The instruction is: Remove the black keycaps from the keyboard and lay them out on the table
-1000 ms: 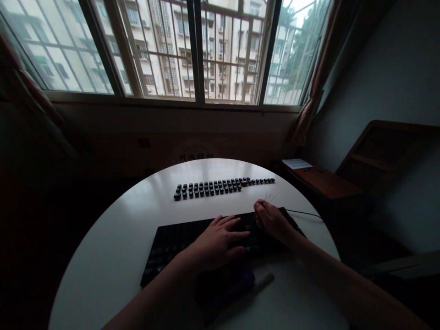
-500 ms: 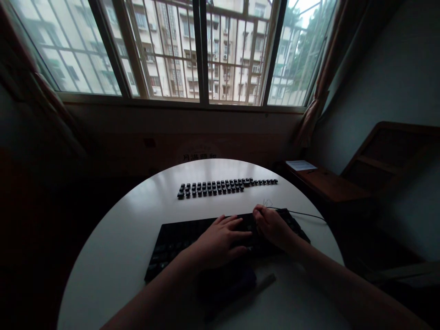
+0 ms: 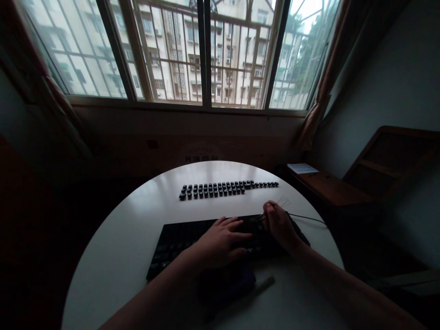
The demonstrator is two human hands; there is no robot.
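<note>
Farther off, past left hand (image 3: 222, 239) and keyboard (image 3: 187, 233), rows of keycaps (image 3: 215, 186).

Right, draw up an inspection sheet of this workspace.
Surface: round white table, dimly lit.
Job's things: dark keyboard; small dark keycaps in rows beyond it; thin wire tool.
Clutter: dark purple object and stick-like item before the keyboard, too dark to identify.
Hands: left hand spread on the keyboard; right hand closed around the wire tool, at the keyboard's right part.
Cables: one thin cable, from near the keyboard's far right corner toward the table's right edge.
Surroundings: barred window, curtains both sides; paper on wooden furniture at right.
</note>
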